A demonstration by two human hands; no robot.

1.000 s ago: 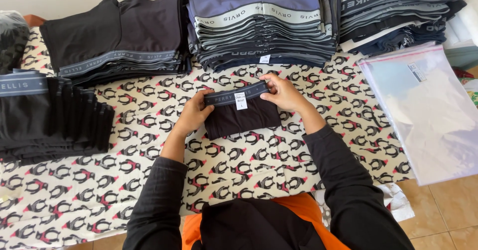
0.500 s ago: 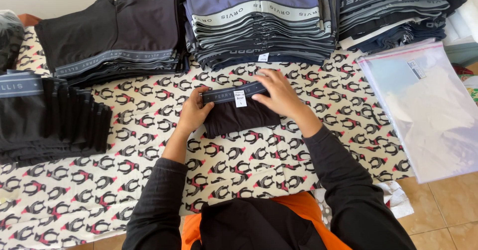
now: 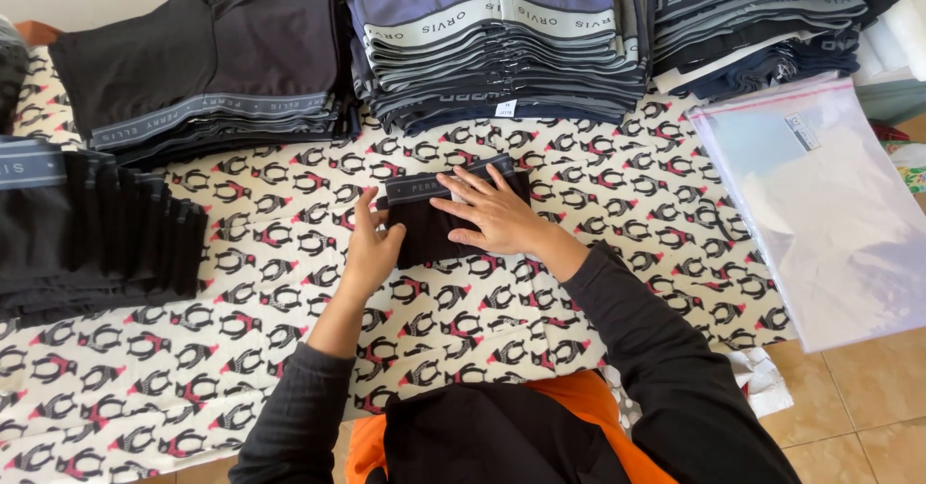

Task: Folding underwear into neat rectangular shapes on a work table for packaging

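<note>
Folded garment: a dark pair of underwear (image 3: 434, 216) with a grey waistband is seen lying flat on the penguin-print cloth (image 3: 617, 214), just below the tall blue-grey stack (image 3: 502, 50) at the top of the picture.
Right hand: the right hand (image 3: 497, 216) is laid palm-down across the garment's right half, fingers (image 3: 468, 183) spread and flat, the tips reaching onto the waistband; nothing is pinched.
Left hand: the left hand (image 3: 371, 248) is set against the garment's left edge, fingers (image 3: 365, 209) held together and lightly curled, the thumb toward the fabric; whether the edge is actually gripped cannot be told.
Garment and fingers: the fabric is under the right fingers and touching the left ones; its lower edge is hidden by the right palm.
Doing the step well: by judgement, the fold is best kept square if the right palm is held flat while the left edge is tucked straight, with the waistband kept parallel to the blue-grey stack's front.
Surroundings: a black stack (image 3: 203, 79) is seen left of the blue-grey stack, a row of dark folded pieces (image 3: 96, 224) further left and lower, and a clear plastic bag (image 3: 820, 204) well to its right.
</note>
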